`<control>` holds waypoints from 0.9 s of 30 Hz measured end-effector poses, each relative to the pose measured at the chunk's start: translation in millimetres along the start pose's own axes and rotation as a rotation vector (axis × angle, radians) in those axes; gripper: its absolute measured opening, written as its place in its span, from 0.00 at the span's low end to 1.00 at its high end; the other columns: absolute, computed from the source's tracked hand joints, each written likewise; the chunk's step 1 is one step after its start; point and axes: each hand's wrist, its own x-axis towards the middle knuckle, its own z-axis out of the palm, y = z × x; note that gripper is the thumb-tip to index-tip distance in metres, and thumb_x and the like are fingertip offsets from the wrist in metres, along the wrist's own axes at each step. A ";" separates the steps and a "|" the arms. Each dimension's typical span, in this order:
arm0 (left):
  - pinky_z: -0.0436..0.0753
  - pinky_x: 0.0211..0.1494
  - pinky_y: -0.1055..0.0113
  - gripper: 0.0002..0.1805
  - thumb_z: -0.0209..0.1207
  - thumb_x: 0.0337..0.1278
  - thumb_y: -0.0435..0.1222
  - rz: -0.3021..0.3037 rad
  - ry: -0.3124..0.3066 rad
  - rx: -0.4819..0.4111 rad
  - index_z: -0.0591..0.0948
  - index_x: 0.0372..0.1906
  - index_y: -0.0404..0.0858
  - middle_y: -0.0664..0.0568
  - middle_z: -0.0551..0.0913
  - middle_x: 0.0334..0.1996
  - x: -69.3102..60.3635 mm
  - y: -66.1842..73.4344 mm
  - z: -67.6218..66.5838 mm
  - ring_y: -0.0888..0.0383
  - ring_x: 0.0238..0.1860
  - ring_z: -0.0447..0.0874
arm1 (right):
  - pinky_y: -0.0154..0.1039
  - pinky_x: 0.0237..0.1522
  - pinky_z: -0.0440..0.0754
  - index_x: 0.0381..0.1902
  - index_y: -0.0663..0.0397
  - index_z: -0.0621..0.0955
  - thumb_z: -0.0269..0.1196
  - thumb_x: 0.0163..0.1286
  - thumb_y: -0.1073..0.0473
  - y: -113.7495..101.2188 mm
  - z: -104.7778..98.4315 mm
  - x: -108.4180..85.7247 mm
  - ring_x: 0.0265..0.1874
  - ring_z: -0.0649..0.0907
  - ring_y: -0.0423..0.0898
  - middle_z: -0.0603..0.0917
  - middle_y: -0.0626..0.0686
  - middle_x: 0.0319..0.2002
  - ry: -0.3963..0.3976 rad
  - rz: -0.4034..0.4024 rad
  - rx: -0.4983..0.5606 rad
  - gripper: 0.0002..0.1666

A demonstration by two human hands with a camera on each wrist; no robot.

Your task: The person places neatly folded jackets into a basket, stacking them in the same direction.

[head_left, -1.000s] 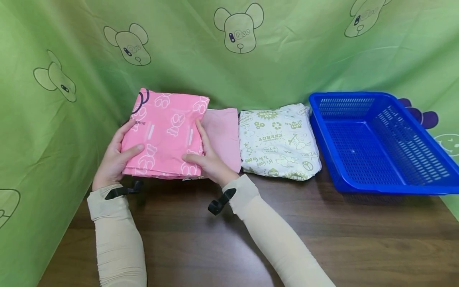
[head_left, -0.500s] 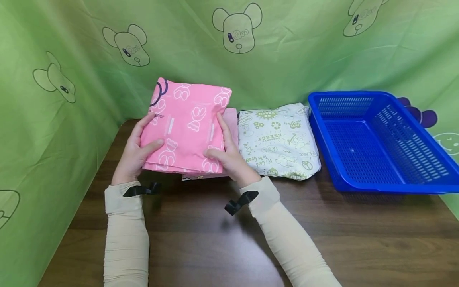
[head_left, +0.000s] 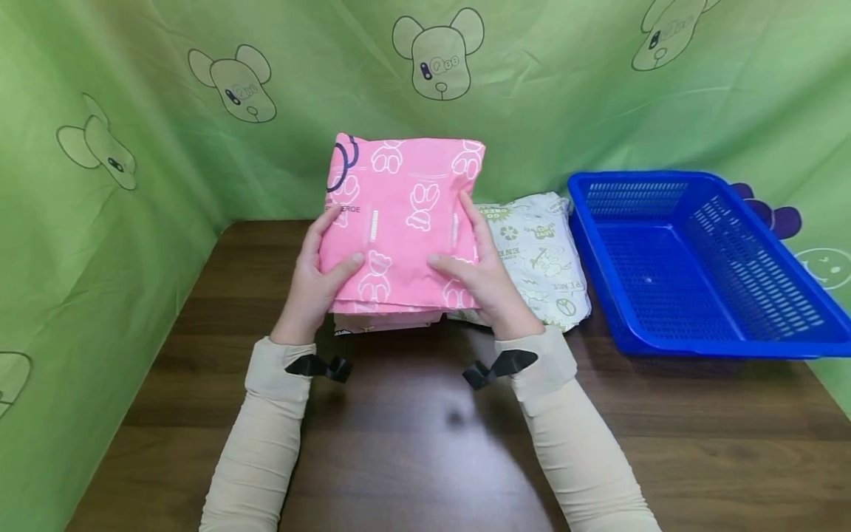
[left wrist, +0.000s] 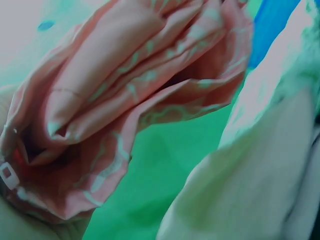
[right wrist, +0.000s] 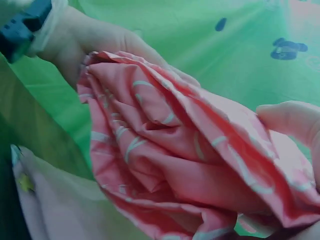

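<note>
A folded pink cloth (head_left: 405,229) with white bear outlines is held up between both hands. My left hand (head_left: 314,270) grips its left edge, thumb on top; my right hand (head_left: 488,277) grips the opposite edge likewise. The undersides of the fingers are hidden by the cloth. In the right wrist view the pink cloth (right wrist: 160,150) shows loose folded layers along its near edge. Partly covered beneath it lies a paler pink folded cloth (head_left: 392,322). To the right, partly behind my right hand, lies a white folded cloth (head_left: 548,258) with green print.
A blue plastic basket (head_left: 601,273) with slotted sides stands right of the white cloth; its visible floor is bare. All this sits on a dark wooden table (head_left: 399,436). Green patterned fabric (head_left: 319,66) hangs behind and at the left.
Both hands have carried the pink cloth rightward and slightly upward from the left. It now covers most of the paler pink cloth and overlaps the white one's left part.
</note>
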 end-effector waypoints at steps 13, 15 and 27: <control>0.67 0.72 0.58 0.42 0.65 0.64 0.32 0.007 -0.118 -0.019 0.61 0.78 0.58 0.59 0.54 0.76 -1.1 7.5 61.4 0.58 0.71 0.59 | 0.42 0.41 0.87 0.79 0.19 0.54 0.61 0.65 0.79 -42.0 -53.5 -23.4 0.46 0.84 0.48 0.58 0.56 0.74 0.040 0.011 -0.038 0.60; 0.65 0.74 0.57 0.44 0.65 0.64 0.32 -0.003 -0.156 -0.017 0.59 0.78 0.59 0.60 0.54 0.76 -0.1 9.7 69.5 0.59 0.72 0.57 | 0.43 0.39 0.87 0.79 0.19 0.55 0.61 0.65 0.79 -48.4 -62.1 -27.6 0.45 0.84 0.47 0.59 0.56 0.72 0.052 0.016 -0.040 0.60; 0.75 0.66 0.59 0.50 0.62 0.61 0.27 -0.059 -0.403 -0.116 0.52 0.80 0.64 0.59 0.51 0.77 8.3 17.2 108.2 0.53 0.65 0.70 | 0.43 0.32 0.88 0.77 0.18 0.60 0.64 0.63 0.79 -78.7 -109.6 -49.2 0.41 0.86 0.47 0.60 0.55 0.71 0.128 0.003 -0.103 0.59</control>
